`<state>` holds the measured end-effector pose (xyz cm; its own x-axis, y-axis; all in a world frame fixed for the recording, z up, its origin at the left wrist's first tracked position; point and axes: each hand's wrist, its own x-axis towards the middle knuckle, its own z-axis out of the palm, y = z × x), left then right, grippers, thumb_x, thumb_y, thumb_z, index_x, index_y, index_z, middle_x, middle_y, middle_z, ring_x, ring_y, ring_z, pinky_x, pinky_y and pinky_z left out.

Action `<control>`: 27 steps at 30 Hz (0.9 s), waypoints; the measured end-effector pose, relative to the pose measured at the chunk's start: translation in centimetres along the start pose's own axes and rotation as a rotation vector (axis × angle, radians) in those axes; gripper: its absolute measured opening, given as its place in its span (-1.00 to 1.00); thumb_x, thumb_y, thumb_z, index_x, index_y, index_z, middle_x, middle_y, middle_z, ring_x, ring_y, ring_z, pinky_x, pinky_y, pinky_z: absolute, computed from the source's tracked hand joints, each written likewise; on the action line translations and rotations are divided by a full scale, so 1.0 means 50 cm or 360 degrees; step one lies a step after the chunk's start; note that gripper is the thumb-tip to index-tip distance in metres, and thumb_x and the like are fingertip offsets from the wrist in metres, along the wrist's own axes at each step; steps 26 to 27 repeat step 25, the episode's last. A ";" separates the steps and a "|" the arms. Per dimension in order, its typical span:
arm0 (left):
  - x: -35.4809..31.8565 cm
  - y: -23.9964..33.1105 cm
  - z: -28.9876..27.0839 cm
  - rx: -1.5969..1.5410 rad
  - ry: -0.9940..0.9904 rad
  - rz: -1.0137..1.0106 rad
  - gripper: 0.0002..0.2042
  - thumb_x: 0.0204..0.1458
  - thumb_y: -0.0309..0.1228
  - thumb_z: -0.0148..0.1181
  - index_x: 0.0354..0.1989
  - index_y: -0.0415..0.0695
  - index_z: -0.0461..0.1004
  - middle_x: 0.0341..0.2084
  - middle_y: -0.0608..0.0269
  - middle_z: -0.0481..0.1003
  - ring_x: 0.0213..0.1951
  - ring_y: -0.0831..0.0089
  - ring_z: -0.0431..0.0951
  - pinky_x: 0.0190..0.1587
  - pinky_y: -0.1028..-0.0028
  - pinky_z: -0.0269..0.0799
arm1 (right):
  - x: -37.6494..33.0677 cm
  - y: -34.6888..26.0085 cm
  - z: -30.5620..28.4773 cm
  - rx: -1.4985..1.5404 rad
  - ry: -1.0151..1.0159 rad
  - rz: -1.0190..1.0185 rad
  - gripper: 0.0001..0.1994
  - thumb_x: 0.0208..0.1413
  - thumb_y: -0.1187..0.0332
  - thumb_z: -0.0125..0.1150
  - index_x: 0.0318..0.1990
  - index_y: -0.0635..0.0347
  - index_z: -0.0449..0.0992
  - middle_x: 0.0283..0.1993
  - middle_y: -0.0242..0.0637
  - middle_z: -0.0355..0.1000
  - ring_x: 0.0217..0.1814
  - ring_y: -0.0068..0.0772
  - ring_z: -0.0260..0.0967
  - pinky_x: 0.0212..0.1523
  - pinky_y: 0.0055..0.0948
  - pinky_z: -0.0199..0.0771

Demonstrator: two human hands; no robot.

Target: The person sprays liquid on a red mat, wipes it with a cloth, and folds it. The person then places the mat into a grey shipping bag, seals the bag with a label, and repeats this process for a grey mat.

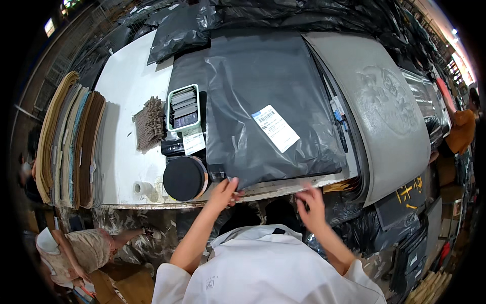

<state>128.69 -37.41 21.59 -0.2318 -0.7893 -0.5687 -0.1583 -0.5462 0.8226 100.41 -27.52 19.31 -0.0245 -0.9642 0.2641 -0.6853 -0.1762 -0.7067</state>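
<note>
A large dark grey plastic mailing bag lies flat on the white table, with a white label stuck on it. At its near left corner my left hand is closed, fingers pinching the bag's front edge. Just off the table's front edge, my right hand hovers with loosely bent fingers apart and slightly blurred; it seems to hold nothing. Beside my left hand stands a round black-topped tub or roll. Behind that, a pale green basket holds stacked dark packets, and a white slip lies before it.
Rolled or folded mats stand in a row at the left. A brown shaggy mat and a small white roll lie on the table. Grey embossed mats are stacked at right. Other people are nearby.
</note>
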 end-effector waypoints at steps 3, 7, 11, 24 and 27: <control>-0.011 0.042 0.038 -0.0316 -0.0328 0.0322 -0.64 0.19 -0.14 -0.05 -0.15 -0.25 0.38 -0.47 0.22 0.50 -0.45 0.50 0.48 -0.39 0.55 0.35 | -0.062 0.009 0.047 0.1164 -0.0282 0.1022 -0.82 0.16 0.40 0.01 -0.15 0.24 0.46 -0.11 -0.22 0.41 -0.23 -0.44 0.41 -0.31 -0.51 0.42; -0.143 0.103 -0.042 -0.0969 -0.0931 0.0434 -0.47 0.18 0.02 -0.12 0.07 -0.23 0.29 -0.18 0.05 0.47 -0.11 0.30 0.48 -0.11 0.42 0.40 | 0.029 0.097 0.047 0.2978 -0.0167 0.1286 -0.50 0.25 0.00 -0.27 0.19 0.12 0.23 0.00 -0.16 0.41 -0.04 -0.23 0.39 -0.01 -0.28 0.40; -0.135 -0.024 -0.178 -0.1077 -0.0472 -0.0310 -0.21 0.05 0.24 -0.12 0.29 -0.15 0.06 0.20 0.02 0.21 0.18 0.19 0.29 0.20 0.25 0.23 | 0.230 0.068 -0.080 0.2338 -0.0681 0.1391 -0.37 0.10 -0.07 0.02 0.20 0.20 0.24 0.00 -0.15 0.42 0.02 -0.22 0.39 0.09 -0.27 0.36; -0.010 -0.141 -0.057 -0.0514 0.0258 0.0320 -0.41 -0.02 -0.50 0.22 0.21 -0.27 0.13 0.11 0.03 0.29 0.11 0.21 0.31 0.16 0.35 0.20 | 0.247 0.149 0.086 0.1131 -0.0100 0.0591 -0.43 -0.16 0.24 0.41 0.01 0.39 0.42 -0.02 -0.08 0.45 0.05 -0.31 0.34 0.10 -0.38 0.27; -0.021 -0.125 -0.038 -0.0460 -0.0166 0.0706 -0.41 -0.01 -0.49 0.21 0.22 -0.25 0.12 0.14 0.02 0.26 0.14 0.13 0.28 0.21 0.27 0.15 | 0.180 0.179 0.066 0.1140 0.0048 0.0686 -0.43 -0.16 0.24 0.41 0.01 0.39 0.42 -0.02 -0.08 0.45 0.05 -0.31 0.34 0.10 -0.38 0.27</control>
